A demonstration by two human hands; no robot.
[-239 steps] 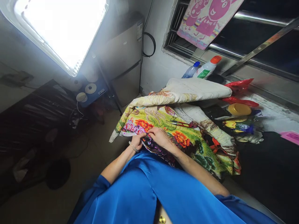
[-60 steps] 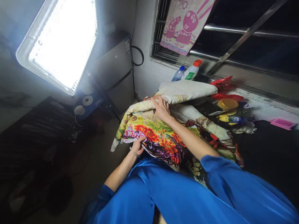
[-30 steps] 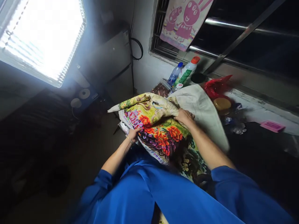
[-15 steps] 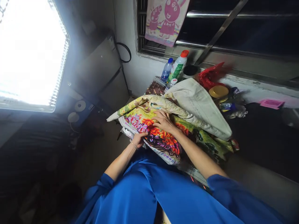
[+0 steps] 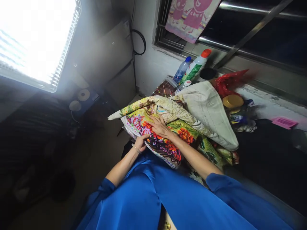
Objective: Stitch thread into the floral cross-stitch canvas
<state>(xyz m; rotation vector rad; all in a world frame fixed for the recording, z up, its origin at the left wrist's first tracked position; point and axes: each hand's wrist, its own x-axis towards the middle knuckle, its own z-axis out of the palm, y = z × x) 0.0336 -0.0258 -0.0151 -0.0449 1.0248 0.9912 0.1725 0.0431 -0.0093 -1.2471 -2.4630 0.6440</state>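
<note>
- The left hand (image 5: 142,142) pinches the near edge of an embroidered cloth (image 5: 185,134), thumb on top; its other fingers are mostly hidden beneath.
- The right hand (image 5: 160,128) lies palm down just beside that pinch, fingers loosely spread on the stitched flowers.
- The cloth spreads under both hands and off to their right, densely textured in orange, pink and green; its lower folds are lost in shadow.
- Just beyond the fingers, a thick, creased roll of the same cloth partly covers the pattern; its smooth, off-white backing flares to the right.
- Farther beyond, that backing hides part of a small clear bottle (image 5: 185,84).
- Behind it, a glossy red plastic bag (image 5: 227,83) is partly blurred.
- Well beyond the hands, the top edge cuts off a printed towel (image 5: 192,19).
</note>
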